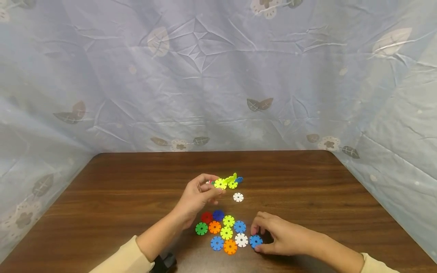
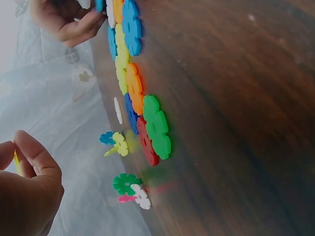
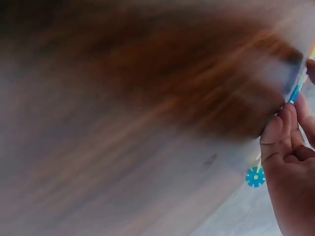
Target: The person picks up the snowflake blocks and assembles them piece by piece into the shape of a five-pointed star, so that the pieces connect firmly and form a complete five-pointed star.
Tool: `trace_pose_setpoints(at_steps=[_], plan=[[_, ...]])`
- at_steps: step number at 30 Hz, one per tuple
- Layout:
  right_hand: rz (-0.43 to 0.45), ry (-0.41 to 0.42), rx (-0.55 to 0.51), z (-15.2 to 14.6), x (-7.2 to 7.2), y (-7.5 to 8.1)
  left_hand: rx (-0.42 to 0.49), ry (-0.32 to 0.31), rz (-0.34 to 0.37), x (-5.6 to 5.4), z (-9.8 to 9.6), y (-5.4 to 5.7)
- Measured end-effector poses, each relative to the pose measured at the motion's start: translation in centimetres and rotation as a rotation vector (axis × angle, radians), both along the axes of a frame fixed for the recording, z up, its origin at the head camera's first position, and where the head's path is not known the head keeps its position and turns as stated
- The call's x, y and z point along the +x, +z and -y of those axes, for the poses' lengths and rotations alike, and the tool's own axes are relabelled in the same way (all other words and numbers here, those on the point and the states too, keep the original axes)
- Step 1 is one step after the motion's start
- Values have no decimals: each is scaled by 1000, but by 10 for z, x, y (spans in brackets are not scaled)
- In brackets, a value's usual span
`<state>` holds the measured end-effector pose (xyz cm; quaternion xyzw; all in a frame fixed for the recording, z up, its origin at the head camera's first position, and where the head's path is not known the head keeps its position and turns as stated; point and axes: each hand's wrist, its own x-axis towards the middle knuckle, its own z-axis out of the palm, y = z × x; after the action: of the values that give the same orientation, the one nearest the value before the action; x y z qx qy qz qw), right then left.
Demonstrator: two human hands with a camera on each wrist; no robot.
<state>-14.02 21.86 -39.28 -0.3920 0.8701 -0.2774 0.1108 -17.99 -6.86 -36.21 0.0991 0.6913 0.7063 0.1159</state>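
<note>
My left hand pinches a yellow-green notched plastic disc, part of a joined build held over the table. More yellow-green discs and a blue disc stick out to its right. Linked green, white and pink discs show at the build's other end in the left wrist view. My right hand has thumb and fingertips on opposite edges of a loose blue disc, at the right end of a group of flat discs. Next to that disc lies a white one.
Loose discs lie close together near the front: green, red, dark blue, orange, yellow-green and light blue. A lone white disc lies farther back. Patterned cloth hangs around the brown wooden table.
</note>
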Motion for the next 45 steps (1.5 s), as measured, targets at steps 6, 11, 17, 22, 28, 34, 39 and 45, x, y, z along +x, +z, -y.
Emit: trace_pose_setpoints(at_steps=[6, 11, 17, 22, 28, 34, 39, 45], plan=[[-26, -68, -143, 3, -8, 11, -1, -7, 5, 3, -2, -4], [-44, -197, -279, 10, -16, 21, 18, -35, 10, 6, -6, -6], [116, -234, -479, 21, -24, 26, 21, -39, -6, 9, -11, -7], [156, -253, -532, 29, -24, 27, 16, -46, -33, 11, -14, -9], [212, -299, -580, 35, -25, 29, 17, -46, -45, 11, -17, -10], [304, -337, -611, 37, -27, 31, 10, -46, -70, 12, -17, -10], [392, -363, -601, 36, -28, 33, 4, -41, -93, 13, -17, -10], [438, -392, -581, 35, -30, 33, 8, -37, -100, 13, -18, -11]])
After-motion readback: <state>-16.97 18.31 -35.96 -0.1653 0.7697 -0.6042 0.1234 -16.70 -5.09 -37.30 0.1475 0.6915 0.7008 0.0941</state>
